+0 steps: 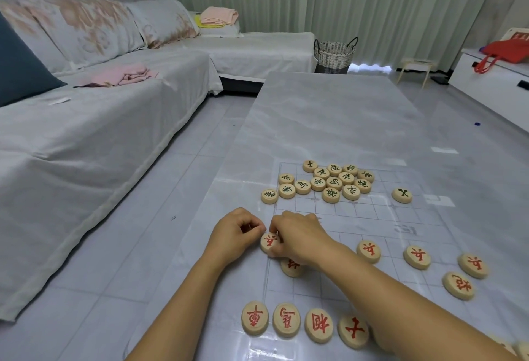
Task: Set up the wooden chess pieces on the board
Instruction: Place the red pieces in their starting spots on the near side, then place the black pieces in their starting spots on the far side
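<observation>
A clear plastic chess board point(372, 217) with faint grid lines lies on the pale table. My right hand point(300, 236) pinches a red-lettered wooden disc point(269, 242) at the board's left edge. My left hand point(236, 234) touches the same disc from the left, fingers curled. Another red piece point(291, 266) lies partly hidden under my right wrist. Red pieces stand in a row point(303, 323) along the near edge, with more to the right point(416, 257). Several green-lettered pieces sit bunched in a cluster point(329, 181) at the far side, one apart point(401, 195).
The table point(329, 108) stretches away beyond the board. A sofa point(100, 108) covered in white cloth runs along the left, across a strip of tiled floor. A woven basket point(334, 54) stands past the table's far end, and a white cabinet point(495, 85) is at the right.
</observation>
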`<control>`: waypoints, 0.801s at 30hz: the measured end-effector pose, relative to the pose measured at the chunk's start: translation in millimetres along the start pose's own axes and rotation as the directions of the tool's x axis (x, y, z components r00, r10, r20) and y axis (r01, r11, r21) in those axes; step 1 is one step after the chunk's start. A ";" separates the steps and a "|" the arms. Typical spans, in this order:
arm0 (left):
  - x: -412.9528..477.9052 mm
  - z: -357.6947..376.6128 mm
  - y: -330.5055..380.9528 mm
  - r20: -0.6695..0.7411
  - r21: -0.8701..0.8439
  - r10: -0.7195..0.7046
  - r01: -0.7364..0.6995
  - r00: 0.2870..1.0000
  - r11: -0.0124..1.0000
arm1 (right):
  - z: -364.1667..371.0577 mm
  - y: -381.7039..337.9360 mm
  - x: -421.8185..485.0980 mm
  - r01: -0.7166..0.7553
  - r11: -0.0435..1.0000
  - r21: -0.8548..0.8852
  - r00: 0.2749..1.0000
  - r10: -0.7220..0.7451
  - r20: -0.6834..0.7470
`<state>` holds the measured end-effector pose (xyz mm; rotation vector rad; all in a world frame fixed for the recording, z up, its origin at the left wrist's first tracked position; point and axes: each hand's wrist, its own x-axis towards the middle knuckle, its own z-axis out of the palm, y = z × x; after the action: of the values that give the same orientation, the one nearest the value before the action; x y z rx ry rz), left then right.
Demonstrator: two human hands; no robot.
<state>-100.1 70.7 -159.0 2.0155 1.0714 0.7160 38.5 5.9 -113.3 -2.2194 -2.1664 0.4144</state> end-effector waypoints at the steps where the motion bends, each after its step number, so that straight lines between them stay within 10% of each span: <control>1: -0.2 0.1 0.5 0.006 0.007 0.004 -0.004 1.000 1.000 | 0.3 0.4 0.7 -0.001 1.000 -0.004 1.000 0.001 -0.008; 11: -1.6 0.3 -1.2 -0.023 0.010 -0.032 0.033 0.999 0.999 | -22.2 51.3 -13.6 -0.082 0.955 0.286 0.989 0.114 -0.098; 19: -1.4 0.3 -1.0 -0.068 0.035 -0.042 0.045 0.997 0.998 | -37.0 233.5 -60.8 -0.423 0.774 0.471 0.773 0.579 -0.258; 24: 0.3 0.5 -0.3 -0.075 0.005 -0.053 0.053 0.996 0.999 | -25.5 260.6 -59.1 -0.426 0.772 0.473 0.800 0.565 -0.201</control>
<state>-99.7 70.9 -159.5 1.9721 1.1684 0.7664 298.6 -58.5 -128.2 -2.3698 -1.1617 0.4070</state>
